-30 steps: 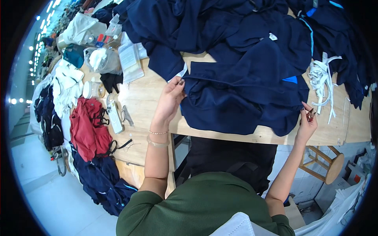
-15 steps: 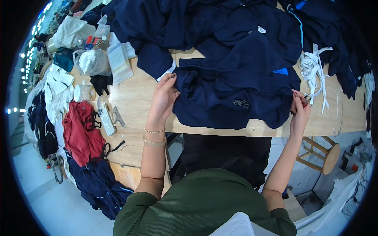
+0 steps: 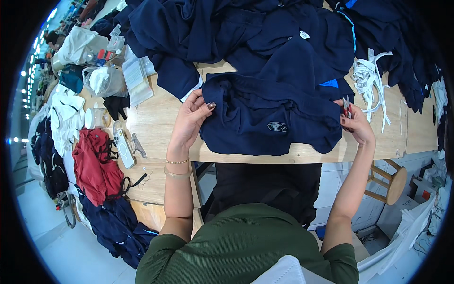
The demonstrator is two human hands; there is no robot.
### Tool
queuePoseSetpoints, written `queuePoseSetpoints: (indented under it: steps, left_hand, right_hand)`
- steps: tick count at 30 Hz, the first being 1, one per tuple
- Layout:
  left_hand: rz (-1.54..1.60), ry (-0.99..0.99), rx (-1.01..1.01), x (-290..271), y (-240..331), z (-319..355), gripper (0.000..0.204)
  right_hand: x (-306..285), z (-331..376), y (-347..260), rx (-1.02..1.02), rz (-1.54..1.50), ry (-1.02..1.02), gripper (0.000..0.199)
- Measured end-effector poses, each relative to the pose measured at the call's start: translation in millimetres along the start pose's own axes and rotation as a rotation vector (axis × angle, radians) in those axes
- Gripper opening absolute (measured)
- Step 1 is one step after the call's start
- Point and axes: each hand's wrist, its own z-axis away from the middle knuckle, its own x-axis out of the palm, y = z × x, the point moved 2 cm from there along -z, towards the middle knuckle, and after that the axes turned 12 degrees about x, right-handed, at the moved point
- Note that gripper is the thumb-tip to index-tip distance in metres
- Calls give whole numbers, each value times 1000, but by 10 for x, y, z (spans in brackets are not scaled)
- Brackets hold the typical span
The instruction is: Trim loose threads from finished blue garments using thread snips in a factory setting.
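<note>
A navy blue garment with a small pale emblem lies bunched on the wooden table in front of me. My left hand pinches its left edge between thumb and fingers. My right hand grips the garment's right edge and also holds small red-handled snips pointing upward. A blue label shows on the cloth near my right hand.
A large heap of navy garments covers the far side of the table. White ribbon bundles lie at the right. Plastic bags, a paper stack, a red garment and small tools sit at the left. A wooden stool stands below right.
Both hands have pulled the navy garment toward me and gathered it, so it is more bunched and its emblem has come into view. The left hand moved down along the edge.
</note>
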Motion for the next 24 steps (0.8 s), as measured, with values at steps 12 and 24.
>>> queuePoseSetpoints:
  steps: [12, 24]
  left_hand:
    - [-927, 377, 739, 239, 183, 30, 21]
    - [-657, -517, 135, 857, 2, 724, 18]
  right_hand:
    - [-176, 149, -156, -594, 422, 1304, 22]
    - [104, 388, -71, -264, -29, 808, 25]
